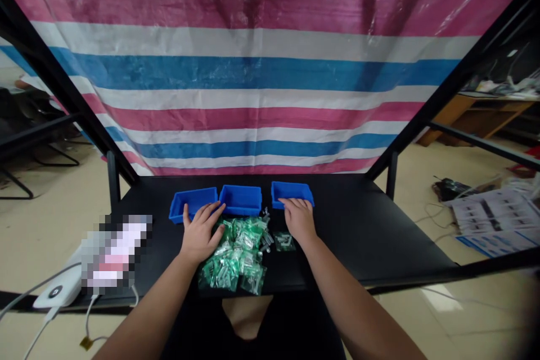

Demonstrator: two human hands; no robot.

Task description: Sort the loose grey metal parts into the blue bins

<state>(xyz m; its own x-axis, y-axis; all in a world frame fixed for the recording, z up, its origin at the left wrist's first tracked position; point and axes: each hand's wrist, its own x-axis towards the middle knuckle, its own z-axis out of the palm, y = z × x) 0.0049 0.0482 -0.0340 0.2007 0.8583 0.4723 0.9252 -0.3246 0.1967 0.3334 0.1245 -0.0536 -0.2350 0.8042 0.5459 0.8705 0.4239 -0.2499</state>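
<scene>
My left hand (202, 236) is spread, its fingers reaching over the front of the left blue bin (177, 209) and toward the middle blue bin (240, 213). Its thumb lies over a heap of small clear and green plastic bags (238, 250) with pale parts inside. My right hand (300, 222) has its fingers bent over the front wall of the right blue bin (291, 185); the thumb is hidden. Just left of that wrist lies a single small bag (284, 242). Loose small metallic parts (266, 236) sit between this bag and the heap.
The black table (358, 236) has dark frame posts at both sides and a striped plastic sheet (253, 118) behind it. A blurred-out device (118, 253) and a white power bank (59, 287) with cables are at the left. Papers (489, 208) lie beyond the right edge.
</scene>
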